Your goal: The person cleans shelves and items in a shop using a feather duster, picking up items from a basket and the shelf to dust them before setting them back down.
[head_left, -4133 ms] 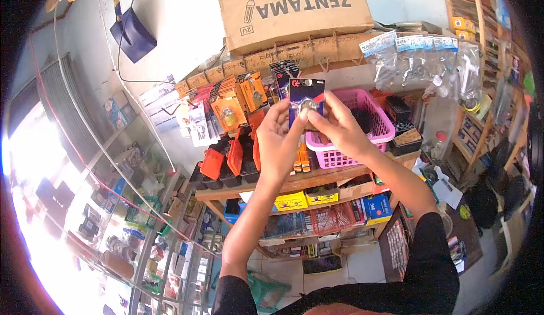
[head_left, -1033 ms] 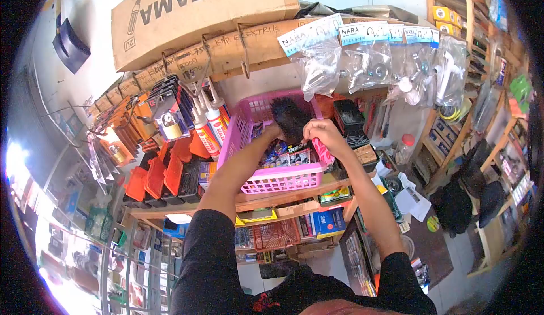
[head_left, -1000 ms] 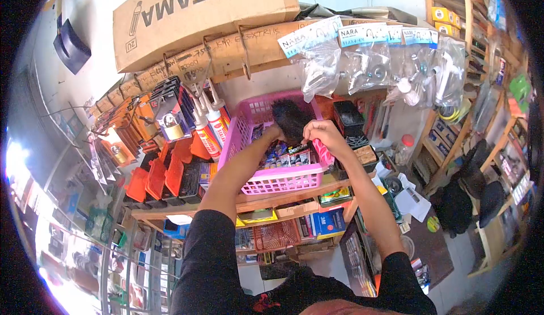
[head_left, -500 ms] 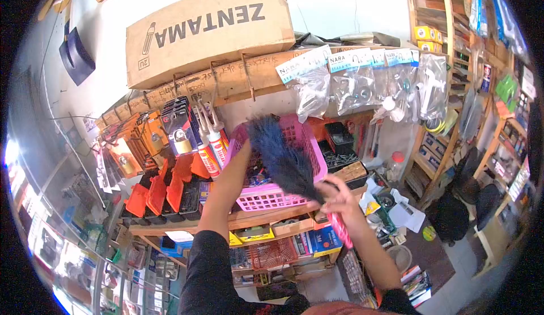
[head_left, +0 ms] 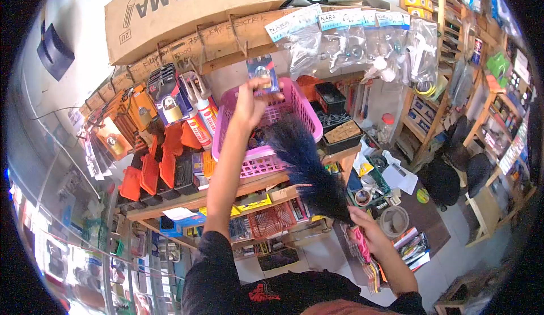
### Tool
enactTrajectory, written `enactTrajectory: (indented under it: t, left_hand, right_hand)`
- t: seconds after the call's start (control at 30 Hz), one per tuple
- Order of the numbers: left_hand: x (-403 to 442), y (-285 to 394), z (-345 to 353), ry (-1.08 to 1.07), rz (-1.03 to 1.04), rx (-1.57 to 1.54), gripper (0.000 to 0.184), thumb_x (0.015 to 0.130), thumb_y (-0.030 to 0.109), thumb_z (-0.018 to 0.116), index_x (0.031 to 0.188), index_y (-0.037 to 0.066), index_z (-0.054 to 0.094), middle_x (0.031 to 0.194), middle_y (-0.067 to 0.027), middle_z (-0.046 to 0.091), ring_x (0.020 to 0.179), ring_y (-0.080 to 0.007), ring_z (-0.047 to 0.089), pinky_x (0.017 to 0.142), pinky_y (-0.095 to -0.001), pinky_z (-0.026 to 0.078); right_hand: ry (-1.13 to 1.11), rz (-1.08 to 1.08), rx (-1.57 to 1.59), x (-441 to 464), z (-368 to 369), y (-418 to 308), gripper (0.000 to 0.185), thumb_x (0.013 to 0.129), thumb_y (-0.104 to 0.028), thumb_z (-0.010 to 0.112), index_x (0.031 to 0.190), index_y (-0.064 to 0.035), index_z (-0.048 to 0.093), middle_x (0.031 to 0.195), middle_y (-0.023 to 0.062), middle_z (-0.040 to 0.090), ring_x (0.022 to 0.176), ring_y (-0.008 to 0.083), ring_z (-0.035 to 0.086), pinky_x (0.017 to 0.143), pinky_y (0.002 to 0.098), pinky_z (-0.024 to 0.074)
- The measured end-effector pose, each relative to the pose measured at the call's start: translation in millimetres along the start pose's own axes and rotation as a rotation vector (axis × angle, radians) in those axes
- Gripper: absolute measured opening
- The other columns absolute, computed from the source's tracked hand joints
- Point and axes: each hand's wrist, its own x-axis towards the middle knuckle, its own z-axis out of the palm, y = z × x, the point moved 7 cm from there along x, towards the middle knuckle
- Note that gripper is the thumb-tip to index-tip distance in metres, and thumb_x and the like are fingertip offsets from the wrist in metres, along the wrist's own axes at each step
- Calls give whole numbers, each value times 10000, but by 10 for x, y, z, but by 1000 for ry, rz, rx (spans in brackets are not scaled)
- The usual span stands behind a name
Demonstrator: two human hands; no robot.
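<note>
Low and to my right, nearest me, the fingers of my right hand (head_left: 371,233) are closed around the pink handle (head_left: 361,247) of a duster (head_left: 311,173), which slants up and leftward until its tip shows in front of the basket (head_left: 311,118); whether they touch, I can't tell. I take it I grip the handle because the plumes are too soft to hold firmly. They look nearly black with a blue sheen, full and ruffled.

Farther off, the basket sits on the table (head_left: 258,184), its lattice walls apparently there to hold loose goods (head_left: 259,138) together. Over its open top my left hand (head_left: 250,105) holds up a pack (head_left: 261,68), fingers clamped on the lower part; turned upright this way, its front is probably meant to be seen. The pack looks flat and blue with a touch of red and something metallic at the middle; my fingers cover part of it, and I can't read the print.

Left of the basket stand tubes (head_left: 205,116), then bins with orange lids (head_left: 150,173), lined up I suppose for easy reach. Beyond, clear bags (head_left: 348,49) hang from a wooden rail (head_left: 217,34), likely to spare room on the table, and a big box (head_left: 181,17) rests above them.
</note>
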Motion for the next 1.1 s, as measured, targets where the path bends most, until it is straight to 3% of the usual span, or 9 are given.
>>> enactTrajectory:
  t: [0.1, 0.2, 0.23, 0.43, 0.53, 0.67, 0.77, 0.97, 1.1]
  left_hand:
    - [-546, -147, 127, 66, -85, -88, 309, 858, 56, 505, 1145, -45, 561, 1124, -211, 638, 976, -334, 644, 818, -457, 509]
    - [-705, -329, -220, 63, -124, -199, 444, 874, -81, 498, 1300, 29, 437, 1127, -218, 621, 1021, -349, 643, 811, -433, 549]
    - [-730, -331, -320, 125, -98, -197, 459, 892, -68, 489, 1333, 40, 420, 1151, -223, 610, 1048, -355, 631, 845, -445, 543]
    - [-814, -344, -490, 231, -43, -227, 538, 964, -2, 466, 1443, 223, 365, 1188, -221, 578, 1145, -383, 578, 981, -494, 495]
    - [-778, -371, -524, 207, -55, -278, 520, 968, -9, 472, 1430, 197, 350, 1119, -185, 602, 1091, -346, 606, 930, -470, 513]
    - [-712, -434, -659, 198, -81, -463, 311, 1007, 184, 502, 1317, 175, 511, 1073, -134, 638, 1004, -266, 627, 910, -420, 506]
    - [-753, -308, -521, 189, -60, -383, 442, 1012, 415, 433, 1312, 107, 538, 1077, -118, 663, 987, -268, 632, 919, -412, 494]
    - [-798, -247, -395, 258, -68, -365, 513, 1002, 445, 406, 1249, 38, 596, 1198, -131, 656, 1120, -299, 600, 1033, -451, 425]
    - [-779, -300, -475, 292, -56, -370, 542, 990, 480, 404, 1272, 54, 586, 1243, -116, 634, 1152, -290, 583, 1054, -453, 404]
  right_hand:
    - [93, 70, 36, -33, -295, 283, 294, 1010, -220, 511, 1266, -75, 507, 822, 52, 620, 498, 105, 566, 411, 249, 437]
    - [-138, 73, -40, -23, -93, 408, 265, 1015, -227, 512, 1203, -42, 530, 814, 33, 608, 531, 88, 543, 451, 223, 425]
    - [15, 52, -220, 36, -185, 502, 265, 1025, -256, 503, 1155, -30, 550, 798, 26, 582, 542, 78, 490, 474, 212, 385]
    - [-68, -120, -439, 271, 67, 397, 269, 1019, -306, 507, 1009, -37, 512, 608, 16, 480, 472, 97, 436, 470, 251, 357]
    - [-48, -149, -435, 376, 94, 328, 243, 1016, -271, 520, 1009, -28, 510, 601, 10, 477, 477, 96, 445, 469, 249, 358]
    - [-130, -167, -474, 514, 202, 234, 208, 1014, -228, 528, 1025, -21, 507, 609, 7, 486, 490, 90, 459, 446, 249, 346]
    - [-141, -141, -506, 596, 392, 132, 191, 1015, -219, 524, 999, -31, 494, 616, 7, 484, 485, 81, 446, 426, 246, 331]
    - [-76, -238, -369, 794, 687, -62, 446, 1029, -245, 483, 1441, -117, 366, 641, 5, 467, 473, 75, 398, 438, 231, 328]
    - [-175, -171, -423, 1025, 754, 63, 518, 1033, -278, 476, 1497, -152, 282, 653, -6, 450, 500, 45, 395, 453, 211, 331]
